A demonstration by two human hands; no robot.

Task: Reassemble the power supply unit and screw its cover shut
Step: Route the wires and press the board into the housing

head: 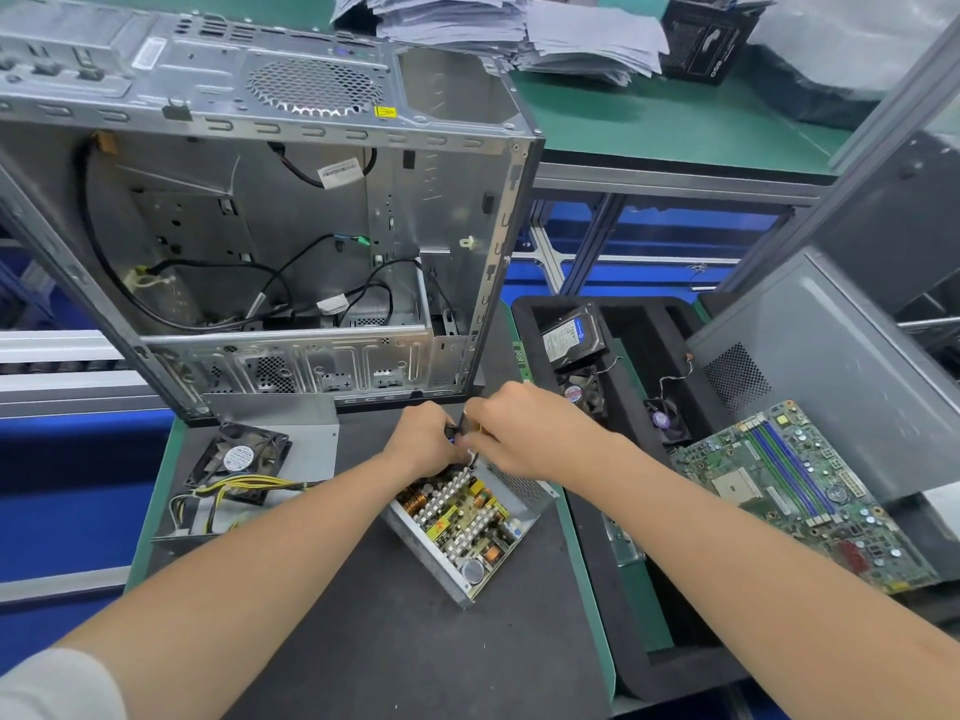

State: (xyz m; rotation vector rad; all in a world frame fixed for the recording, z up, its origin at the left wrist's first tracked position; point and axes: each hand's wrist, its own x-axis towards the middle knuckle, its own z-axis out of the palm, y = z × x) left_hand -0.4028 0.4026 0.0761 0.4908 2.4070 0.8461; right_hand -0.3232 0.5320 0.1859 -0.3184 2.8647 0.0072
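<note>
One stripped computer case (291, 226) stands behind the mat (363, 641). The detached cover (311, 449) lies left of the open power supply unit (462, 522) at mat centre. Left hand (423, 441) and right hand (511, 426) meet at the unit's far end, fingers curled, pinching a small black part (456, 432).

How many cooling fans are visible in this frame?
3. Left fan on the metal cover; tray fan in the foam tray below the hard drive; purple-labelled fan right of it. Others may be hidden.
</note>
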